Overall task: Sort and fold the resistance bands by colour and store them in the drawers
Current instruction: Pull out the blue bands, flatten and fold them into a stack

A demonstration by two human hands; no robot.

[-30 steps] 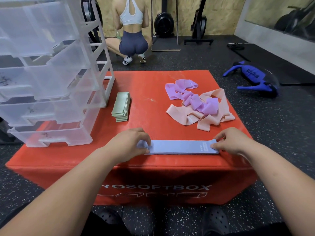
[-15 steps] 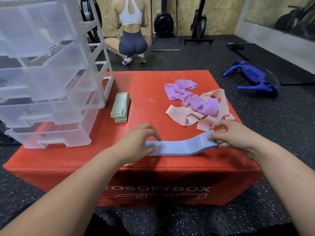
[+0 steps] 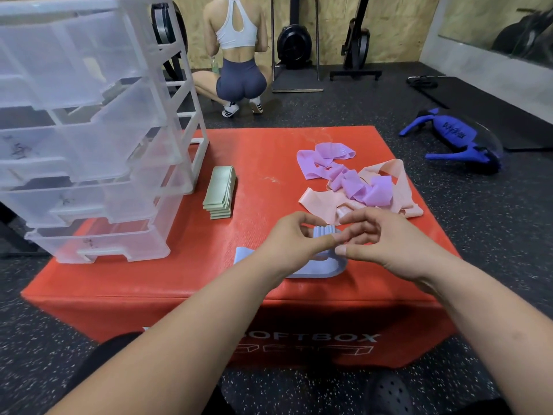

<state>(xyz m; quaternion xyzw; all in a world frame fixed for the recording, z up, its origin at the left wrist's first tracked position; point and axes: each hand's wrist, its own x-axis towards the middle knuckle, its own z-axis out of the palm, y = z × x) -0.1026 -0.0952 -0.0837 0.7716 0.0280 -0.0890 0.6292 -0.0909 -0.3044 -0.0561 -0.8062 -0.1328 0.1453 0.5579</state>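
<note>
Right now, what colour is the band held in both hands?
The band is pale blue, shown best in the head view.

One drawer unit (image 3: 89, 130), four drawers in view. One red box (image 3: 179, 280). Four groups of bands: green stack (image 3: 220, 193), blue stack (image 3: 317, 269), purple heap (image 3: 353, 184), pink heap (image 3: 395, 175); bands inside each cannot be counted. Two hands: left hand (image 3: 290, 238), right hand (image 3: 386, 244). One other person (image 3: 236, 55).

Red soft box (image 3: 263, 151), blue handled bag (image 3: 452, 134) on speckled floor (image 3: 478, 235), person squatting behind (image 3: 239, 55), black mat (image 3: 484, 103)
</note>
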